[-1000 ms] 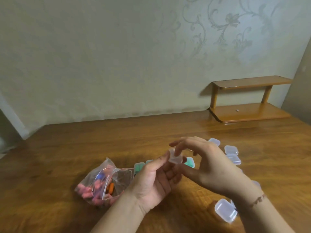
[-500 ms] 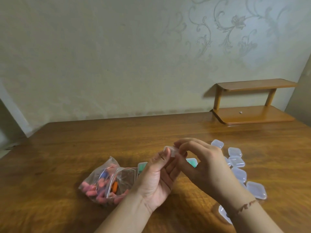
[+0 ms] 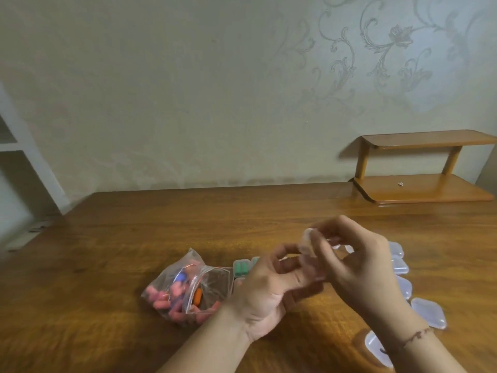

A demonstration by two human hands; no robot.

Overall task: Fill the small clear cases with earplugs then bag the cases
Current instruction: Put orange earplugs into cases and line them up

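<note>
Both hands meet above the middle of the wooden table (image 3: 107, 265). Between them is a small clear case (image 3: 309, 242), blurred by motion. My left hand (image 3: 271, 289) grips its lower part with curled fingers, and my right hand (image 3: 355, 259) pinches its upper part from above. A clear zip bag (image 3: 185, 289) of pink, blue and orange earplugs lies open just left of my left wrist. A case holding green earplugs (image 3: 241, 269) sits behind the bag. Several empty clear cases (image 3: 427, 312) lie to the right, partly hidden by my right forearm.
A small two-tier wooden shelf (image 3: 419, 168) stands at the back right against the patterned wall. A white frame edge (image 3: 29, 157) shows at the far left past the table's corner.
Both hands have shifted with the case, and my right fingers now sit on its raised top part. The camera view has moved closer and slightly right.
</note>
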